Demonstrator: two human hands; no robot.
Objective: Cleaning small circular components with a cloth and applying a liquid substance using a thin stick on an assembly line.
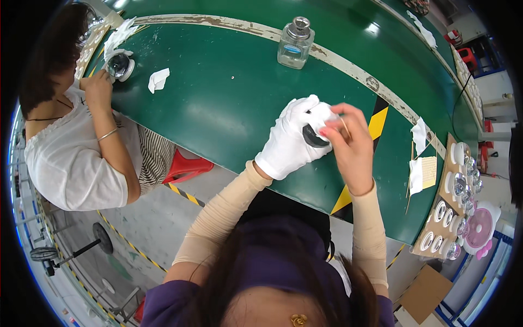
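Observation:
My left hand (pixel 289 140), in a white glove, is closed around a round white piece with a dark, curved black part (pixel 312 136). Much of that piece is hidden by the glove and my fingers. Bare, my right hand (pixel 353 143) is right beside it, its thumb and fingertips pinched on a thin, pale stick (pixel 344 124). The stick's tip is too small to make out at the white piece. Both hands are above the green table (pixel 218 117), near its front edge.
A clear square bottle with a metal top (pixel 297 43) stands at the back. On the right lie white cloths (pixel 416 175), thin sticks and a board (pixel 422 248) of white rings and clear domes. At left, a co-worker (pixel 81 158) handles a dark dome in a white ring (pixel 121 66).

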